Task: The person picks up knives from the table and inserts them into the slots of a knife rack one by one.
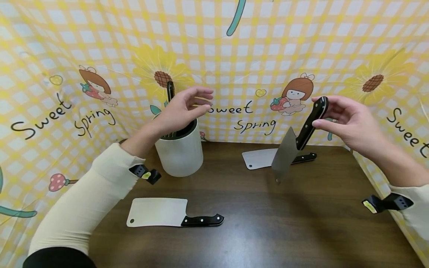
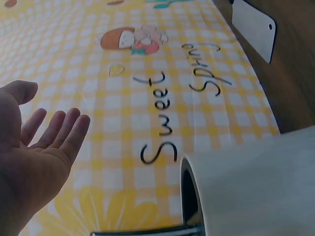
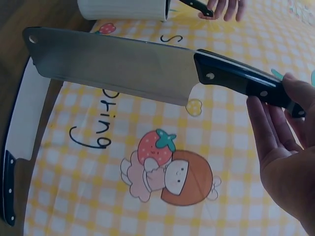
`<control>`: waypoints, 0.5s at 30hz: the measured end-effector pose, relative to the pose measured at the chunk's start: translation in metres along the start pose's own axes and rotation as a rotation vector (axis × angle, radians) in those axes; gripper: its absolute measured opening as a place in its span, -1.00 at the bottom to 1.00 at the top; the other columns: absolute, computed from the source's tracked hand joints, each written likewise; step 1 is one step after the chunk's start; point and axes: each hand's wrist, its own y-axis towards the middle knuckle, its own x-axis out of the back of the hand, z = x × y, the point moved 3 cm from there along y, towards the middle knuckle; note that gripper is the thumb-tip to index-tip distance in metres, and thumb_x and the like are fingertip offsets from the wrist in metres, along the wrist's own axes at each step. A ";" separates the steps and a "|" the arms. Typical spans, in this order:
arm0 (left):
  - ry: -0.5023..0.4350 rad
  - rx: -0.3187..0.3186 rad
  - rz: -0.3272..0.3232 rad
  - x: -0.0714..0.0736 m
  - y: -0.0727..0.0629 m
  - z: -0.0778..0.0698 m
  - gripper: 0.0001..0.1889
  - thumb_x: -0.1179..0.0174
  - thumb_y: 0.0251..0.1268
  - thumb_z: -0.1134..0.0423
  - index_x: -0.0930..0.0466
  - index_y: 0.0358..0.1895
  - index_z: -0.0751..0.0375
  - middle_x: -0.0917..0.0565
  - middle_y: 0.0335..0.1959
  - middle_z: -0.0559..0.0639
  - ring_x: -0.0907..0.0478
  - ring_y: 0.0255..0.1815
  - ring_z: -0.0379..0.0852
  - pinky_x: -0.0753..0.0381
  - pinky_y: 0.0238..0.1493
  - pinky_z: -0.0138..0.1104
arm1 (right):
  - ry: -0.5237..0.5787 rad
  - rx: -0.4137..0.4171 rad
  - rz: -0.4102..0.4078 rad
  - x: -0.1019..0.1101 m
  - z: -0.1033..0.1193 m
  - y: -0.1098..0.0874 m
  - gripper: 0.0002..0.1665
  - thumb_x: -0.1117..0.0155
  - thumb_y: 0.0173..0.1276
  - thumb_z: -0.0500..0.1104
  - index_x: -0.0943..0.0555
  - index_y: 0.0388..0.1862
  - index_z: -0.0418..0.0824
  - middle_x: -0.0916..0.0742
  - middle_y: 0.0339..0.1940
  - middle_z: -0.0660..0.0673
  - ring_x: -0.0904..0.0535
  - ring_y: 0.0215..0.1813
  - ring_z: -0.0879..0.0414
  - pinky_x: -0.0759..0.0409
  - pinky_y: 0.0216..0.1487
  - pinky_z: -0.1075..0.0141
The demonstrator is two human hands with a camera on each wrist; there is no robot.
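Note:
My right hand pinches the black, riveted handle of a cleaver between thumb and fingers. Its blade slants down and to the left over the back right of the table; the right wrist view shows the broad side of this held cleaver. Over the white cylindrical holder is my left hand, its fingers loosely extended and nothing in its grasp. A black handle sticks up out of the holder behind the left wrist. Part of the holder's mouth is hidden by the left forearm.
A second cleaver lies at the back of the wooden table, partly covered by the held blade. Another cleaver lies flat at the front left, handle to the right. A yellow checked cloth hangs behind and around the table.

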 end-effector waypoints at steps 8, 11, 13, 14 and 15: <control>-0.049 -0.026 0.052 -0.023 0.003 -0.013 -0.54 -0.17 0.52 0.35 -0.39 0.41 0.27 -0.52 0.30 0.12 -0.52 0.30 0.09 -0.55 0.30 -0.14 | -0.031 0.001 -0.009 -0.014 0.003 0.009 -0.48 -0.39 0.27 -0.52 -0.66 0.16 -0.15 -0.74 -0.09 0.03 -0.70 -0.10 0.24 -0.63 -0.10 0.55; -0.050 -0.043 0.065 -0.030 0.006 -0.014 -0.54 -0.17 0.51 0.36 -0.39 0.40 0.29 -0.54 0.28 0.13 -0.53 0.28 0.06 -0.56 0.29 -0.17 | -0.037 -0.002 -0.003 -0.021 0.004 0.013 -0.49 -0.42 0.26 -0.51 -0.66 0.13 -0.12 -0.74 -0.10 0.04 -0.70 -0.10 0.25 -0.63 -0.10 0.55; -0.052 -0.049 0.080 -0.034 0.008 -0.014 -0.54 -0.17 0.51 0.36 -0.39 0.40 0.30 -0.54 0.27 0.14 -0.54 0.28 0.04 -0.56 0.29 -0.18 | -0.012 0.004 0.011 -0.027 0.005 0.016 -0.51 -0.42 0.25 -0.51 -0.66 0.11 -0.14 -0.75 -0.10 0.04 -0.70 -0.10 0.25 -0.63 -0.10 0.54; -0.050 -0.050 0.088 -0.037 0.009 -0.014 -0.54 -0.16 0.52 0.36 -0.39 0.40 0.31 -0.53 0.28 0.15 -0.54 0.28 0.03 -0.56 0.29 -0.18 | -0.005 0.008 0.018 -0.029 0.005 0.017 -0.52 -0.42 0.25 -0.51 -0.66 0.10 -0.16 -0.75 -0.12 0.04 -0.71 -0.10 0.24 -0.63 -0.09 0.54; -0.050 -0.050 0.095 -0.039 0.010 -0.013 -0.54 -0.16 0.52 0.35 -0.38 0.41 0.31 -0.53 0.28 0.15 -0.54 0.28 0.02 -0.56 0.29 -0.19 | -0.004 0.016 0.024 -0.032 0.005 0.019 -0.52 -0.42 0.26 -0.51 -0.66 0.10 -0.16 -0.75 -0.12 0.03 -0.71 -0.10 0.24 -0.63 -0.09 0.53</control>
